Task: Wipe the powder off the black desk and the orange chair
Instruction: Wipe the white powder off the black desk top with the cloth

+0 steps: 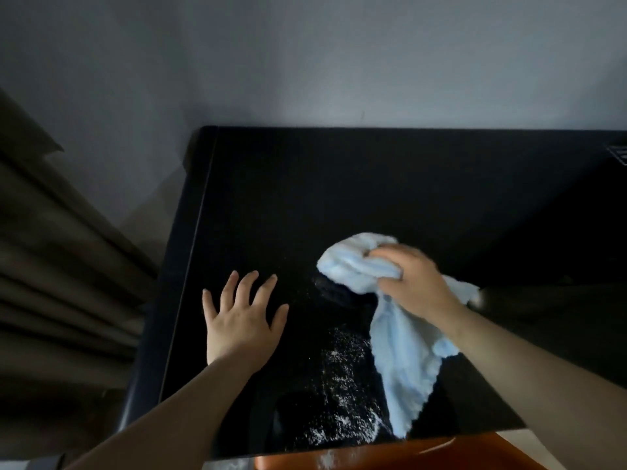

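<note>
The black desk (pixel 390 184) fills the middle of the view. White powder (pixel 342 398) is scattered over its near part, thickest toward the front edge. My right hand (pixel 412 283) grips a bunched light blue cloth (pixel 397 354) on the desk, just right of the powder; the cloth's loose end trails toward the front edge. My left hand (pixel 242 317) rests flat on the desk with fingers spread, left of the powder. A strip of the orange chair (pixel 424 454) shows below the desk's front edge, with a patch of powder on it.
A grey wall rises behind the desk. Brown curtains (pixel 57 266) hang on the left, close to the desk's left edge. A small vent-like object (pixel 619 154) sits at the desk's far right corner.
</note>
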`<state>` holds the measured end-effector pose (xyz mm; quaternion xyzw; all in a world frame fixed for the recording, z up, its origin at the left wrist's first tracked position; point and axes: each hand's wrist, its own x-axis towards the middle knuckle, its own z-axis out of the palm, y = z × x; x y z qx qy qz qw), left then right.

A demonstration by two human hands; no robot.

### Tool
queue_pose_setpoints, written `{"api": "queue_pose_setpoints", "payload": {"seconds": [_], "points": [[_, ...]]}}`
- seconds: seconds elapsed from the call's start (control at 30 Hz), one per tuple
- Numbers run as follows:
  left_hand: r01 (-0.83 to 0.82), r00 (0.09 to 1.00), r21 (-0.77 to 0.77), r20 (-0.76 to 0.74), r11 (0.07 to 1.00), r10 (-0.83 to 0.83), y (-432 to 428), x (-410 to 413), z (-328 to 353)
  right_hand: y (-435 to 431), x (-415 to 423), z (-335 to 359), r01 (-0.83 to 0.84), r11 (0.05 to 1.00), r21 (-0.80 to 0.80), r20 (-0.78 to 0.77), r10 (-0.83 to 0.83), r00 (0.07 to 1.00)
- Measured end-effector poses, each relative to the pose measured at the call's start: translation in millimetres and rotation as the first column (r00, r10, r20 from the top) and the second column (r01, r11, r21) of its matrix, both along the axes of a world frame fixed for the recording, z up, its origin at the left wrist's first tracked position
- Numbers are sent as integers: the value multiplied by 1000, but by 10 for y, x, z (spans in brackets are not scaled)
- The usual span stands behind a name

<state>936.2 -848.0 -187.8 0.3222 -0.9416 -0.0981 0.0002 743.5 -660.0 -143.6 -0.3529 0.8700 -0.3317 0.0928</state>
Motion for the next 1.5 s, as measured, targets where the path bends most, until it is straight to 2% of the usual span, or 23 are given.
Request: {"api": "queue_pose_setpoints", "payload": {"seconds": [0.07, 0.13, 0.17, 0.23, 0.3, 0.37, 0.43, 0.5, 0.53, 0.6, 0.67, 0.73, 0.8, 0.9, 0.97, 1.0, 1.07, 1.13, 1.23, 1.3, 1.37, 1.4, 1.5], "points": [[-4, 1000, -1, -14, 1000, 4, 2, -8, 14, -36, -244, 27, 190, 982, 17, -115, -187, 976], [-26, 999, 0, -29, 1000, 26, 23, -19, 27, -177, -393, 46, 341, 899, 275, -145, -312, 939], [-44, 998, 3, -33, 999, 44, 35, -22, 29, -266, -410, 45, 336, 848, 409, -125, -312, 942], [-104, 994, 20, -30, 994, 105, 34, -25, 19, -428, -340, 13, 270, 813, 516, -125, -241, 963], [-171, 985, 39, -10, 985, 171, 23, -27, 11, -510, -172, -17, 167, 857, 487, -181, -88, 980], [-203, 979, 52, 4, 978, 203, 24, -37, 23, -489, 2, -52, -15, 893, 449, -208, 121, 971], [-209, 978, 58, -4, 976, 210, 31, -44, 45, -390, 117, -33, -247, 896, 369, -117, 308, 944], [-212, 976, 63, -26, 975, 214, 33, -42, 59, -292, 87, 77, -379, 897, 227, 26, 383, 923], [-213, 976, 65, -35, 975, 215, 28, -41, 59, -276, 5, 112, -352, 922, 162, 19, 354, 935], [-213, 975, 67, -46, 975, 216, 19, -38, 53, -319, -238, 159, -150, 983, 105, -69, 158, 985], [-220, 972, 74, -71, 973, 226, 12, -42, 59, -439, -426, 178, 18, 965, 263, -83, 4, 997], [-241, 963, 85, -103, 967, 249, -6, -47, 76, -588, -502, 120, 48, 868, 495, -9, -50, 999], [-250, 959, 71, -120, 966, 257, -48, -45, 89, -739, -470, 46, 67, 818, 572, -8, -77, 997], [-206, 974, 35, -88, 978, 208, -134, -39, 84, -834, -243, 5, 78, 845, 529, -155, 5, 988], [-174, 983, 16, -64, 985, 175, -164, -49, 75, -761, -41, -5, -31, 897, 442, -245, 153, 957], [-169, 984, 11, -60, 986, 169, -169, -54, 71, -700, 40, -3, -136, 908, 397, -226, 240, 944], [-173, 983, 9, -69, 985, 173, -154, -55, 75, -589, 111, 61, -334, 870, 362, -68, 382, 922], [-182, 979, 21, -89, 983, 183, -146, -59, 97, -625, 19, 146, -317, 888, 335, 26, 327, 945], [-210, 973, 39, -84, 977, 213, -162, -67, 95, -897, -240, 189, -31, 984, 178, -78, 45, 996], [-221, 972, 42, -75, 974, 224, -167, -71, 87, -1100, -331, 150, 26, 954, 300, -92, 2, 996], [-225, 971, 48, -73, 973, 228, -181, -71, 77, -1264, -336, 87, 10, 858, 513, -96, 46, 994], [-224, 971, 49, -75, 973, 227, -188, -72, 74, -1342, -291, 58, -4, 830, 558, -108, 78, 991], [-223, 969, 62, -91, 973, 228, -190, -71, 75, -1435, 12, 31, -63, 854, 516, -203, 193, 960]]}}
